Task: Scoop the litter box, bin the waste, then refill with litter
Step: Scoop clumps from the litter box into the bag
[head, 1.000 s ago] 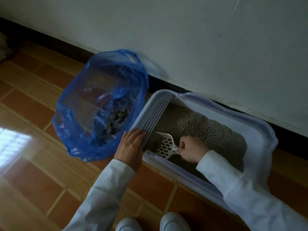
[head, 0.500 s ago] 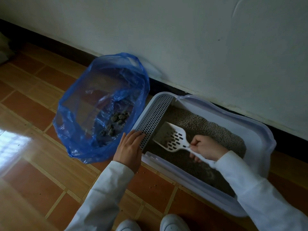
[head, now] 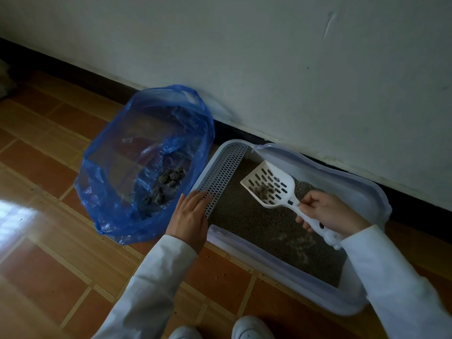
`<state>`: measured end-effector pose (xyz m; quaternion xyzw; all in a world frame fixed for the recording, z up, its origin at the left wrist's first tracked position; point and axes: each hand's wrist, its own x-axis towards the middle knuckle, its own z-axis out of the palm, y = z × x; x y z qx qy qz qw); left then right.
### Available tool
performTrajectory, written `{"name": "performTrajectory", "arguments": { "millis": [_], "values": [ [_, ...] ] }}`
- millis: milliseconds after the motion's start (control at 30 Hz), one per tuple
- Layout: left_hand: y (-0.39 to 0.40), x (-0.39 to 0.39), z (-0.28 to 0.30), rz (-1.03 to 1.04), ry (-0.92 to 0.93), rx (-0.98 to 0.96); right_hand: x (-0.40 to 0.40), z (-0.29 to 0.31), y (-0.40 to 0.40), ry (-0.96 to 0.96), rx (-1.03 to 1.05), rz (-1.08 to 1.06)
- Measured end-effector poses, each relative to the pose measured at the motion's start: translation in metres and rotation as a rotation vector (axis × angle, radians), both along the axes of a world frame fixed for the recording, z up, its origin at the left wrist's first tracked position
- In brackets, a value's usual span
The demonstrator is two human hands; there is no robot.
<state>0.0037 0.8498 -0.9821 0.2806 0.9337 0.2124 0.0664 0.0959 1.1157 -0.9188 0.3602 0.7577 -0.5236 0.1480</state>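
A pale litter box (head: 288, 275) lined with clear plastic holds grey litter (head: 247, 216) and lies on the floor against the wall. My right hand (head: 327, 211) grips the handle of a white slotted scoop (head: 271, 187), held above the litter with a small grey clump (head: 263, 191) in it. My left hand (head: 190, 216) rests flat on the box's grated left end (head: 222, 177), fingers apart. To the left stands an open blue plastic bag (head: 117, 172) with dark waste clumps (head: 168, 182) at its bottom.
The floor is glossy brown tile (head: 61, 241) with a few stray litter grains near the box. A white wall (head: 269, 57) with a dark skirting strip runs right behind the bag and box. My two white shoes (head: 249, 329) show at the bottom edge.
My right hand has lifted the scoop out of the litter and raised it to the right, now carrying a clump. The left hand has stayed on the grate.
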Motion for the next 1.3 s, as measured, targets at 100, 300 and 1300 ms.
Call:
{"name": "performTrajectory", "arguments": {
  "millis": [100,300,1300],
  "values": [
    [-0.003,0.0,0.001,-0.001,0.006,-0.012,-0.001,0.003,-0.003,0.009,0.015,-0.021],
    [-0.01,0.001,0.001,0.056,0.061,0.025,-0.019,0.01,-0.013,0.082,-0.013,0.013],
    [-0.038,-0.002,-0.009,0.141,-0.002,0.023,-0.143,-0.016,-0.124,0.349,0.638,0.467]
  ]
}}
